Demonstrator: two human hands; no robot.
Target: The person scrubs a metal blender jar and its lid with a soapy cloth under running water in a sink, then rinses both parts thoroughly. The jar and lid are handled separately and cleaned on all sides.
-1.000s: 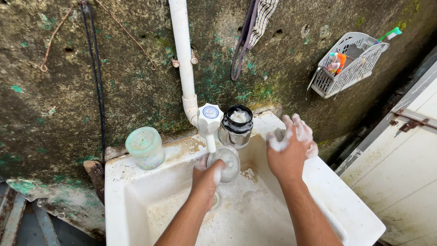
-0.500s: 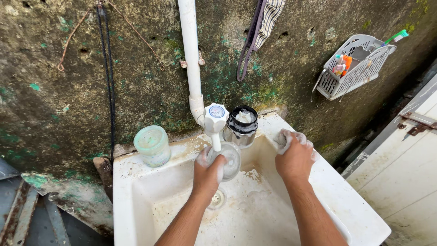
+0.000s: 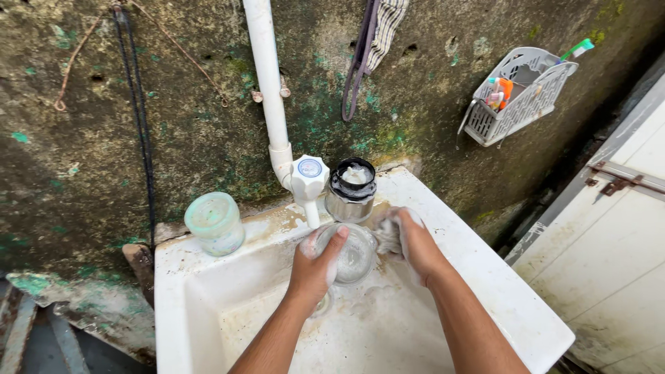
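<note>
My left hand [image 3: 315,266] grips a clear glass jar [image 3: 352,253] tipped on its side under the white tap [image 3: 308,181], over the white sink [image 3: 208,318]. Pressed against the jar's right side, my right hand [image 3: 414,244] is closed on a soapy grey scrubbing pad [image 3: 389,232]. Both hands are wet and foamy. A steel jar with a black rim [image 3: 351,190] stands on the sink's back ledge just behind the hands.
A pale green lidded container [image 3: 215,223] sits on the sink's back left corner. A white pipe [image 3: 267,83] runs down the mossy wall. A grey wall basket [image 3: 519,97] hangs at right, a cloth [image 3: 377,34] hangs above, and a white door [image 3: 609,228] stands at far right.
My right hand has come down from above the sink's right rim with the pad and now presses against the jar. The left hand keeps holding the jar under the tap.
</note>
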